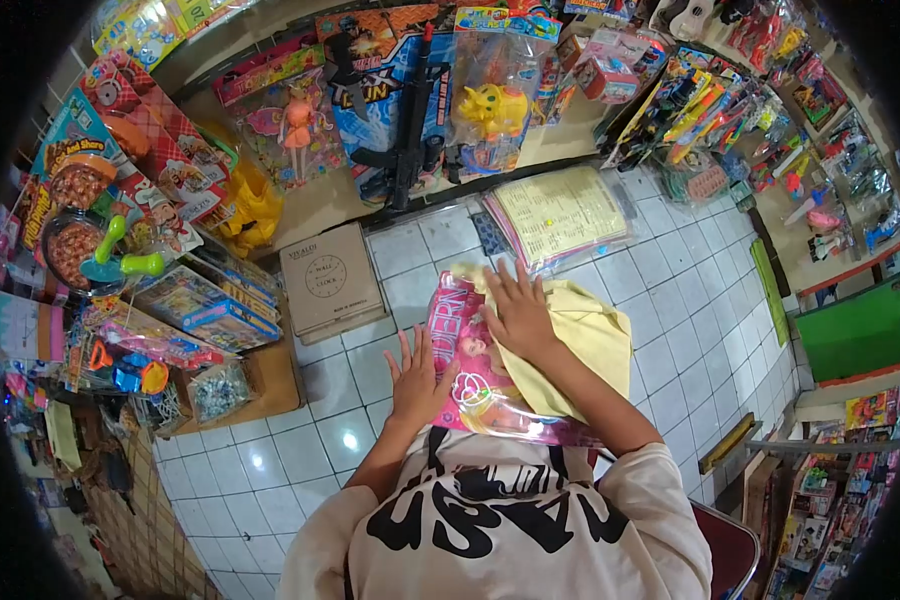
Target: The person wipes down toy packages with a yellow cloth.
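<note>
Pack [465, 390], pink and plastic-fronted, lies across the lap above the tiled floor [340, 380], with a yellow cloth [590, 340] over its upper right part. On the cloth the right hand [520, 312] presses flat, fingers spread, while the left hand [415, 375] rests on the pack's left edge, fingers also spread. Rubbing should go best if the left hand braces the pack against sliding.
</note>
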Demonstrator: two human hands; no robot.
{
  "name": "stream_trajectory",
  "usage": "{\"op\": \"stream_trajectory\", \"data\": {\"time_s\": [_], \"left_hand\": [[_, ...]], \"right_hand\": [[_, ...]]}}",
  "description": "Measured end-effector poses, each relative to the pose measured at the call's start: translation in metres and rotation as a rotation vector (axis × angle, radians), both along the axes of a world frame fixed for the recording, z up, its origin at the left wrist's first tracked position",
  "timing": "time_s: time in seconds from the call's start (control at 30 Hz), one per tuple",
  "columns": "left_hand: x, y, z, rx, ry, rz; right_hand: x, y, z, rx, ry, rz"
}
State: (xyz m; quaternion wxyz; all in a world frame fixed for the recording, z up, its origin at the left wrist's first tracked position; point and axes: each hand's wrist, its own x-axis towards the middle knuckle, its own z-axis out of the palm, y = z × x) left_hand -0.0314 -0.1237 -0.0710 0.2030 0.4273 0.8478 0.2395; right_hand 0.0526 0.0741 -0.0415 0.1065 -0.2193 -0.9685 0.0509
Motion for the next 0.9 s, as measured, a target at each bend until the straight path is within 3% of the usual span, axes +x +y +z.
{"op": "stream_trajectory", "data": {"time_s": [0.03, 0.3, 0.4, 0.53, 0.6, 0.67, 0.7, 0.8, 0.83, 0.9], "left_hand": [[0.001, 0.000, -0.002, 0.005, 0.002, 0.003], [0.001, -0.001, -0.006, 0.035, -0.008, 0.004], [0.001, 0.000, -0.005, 0.049, -0.014, 0.006], [0.000, 0.001, -0.007, 0.068, -0.038, 0.005], [0.000, 0.000, -0.007, 0.069, -0.045, 0.010], [-0.001, 0.000, -0.009, 0.081, -0.053, 0.021], [-0.002, 0.000, -0.010, 0.089, -0.057, 0.026], [-0.002, -0.003, -0.010, 0.095, -0.061, 0.035], [-0.001, -0.002, -0.009, 0.095, -0.063, 0.035], [-0.002, -0.002, -0.006, 0.089, -0.065, 0.032]], "right_hand": [[-0.001, 0.000, -0.005, -0.063, 0.092, -0.046], [0.011, -0.006, 0.007, -0.140, 0.127, 0.366], [0.007, 0.000, 0.032, -0.534, 0.054, 0.218], [-0.012, 0.007, 0.025, -0.038, 0.108, 0.184], [-0.024, 0.017, 0.000, -0.106, 0.095, 0.180], [-0.035, 0.027, -0.005, -0.483, -0.069, 0.155], [-0.035, 0.023, 0.001, -0.564, 0.013, 0.129], [-0.025, 0.026, -0.008, -0.586, 0.328, 0.209], [-0.018, 0.019, 0.010, -0.334, 0.098, 0.160], [-0.005, 0.005, 0.024, -0.187, 0.094, 0.197]]}}
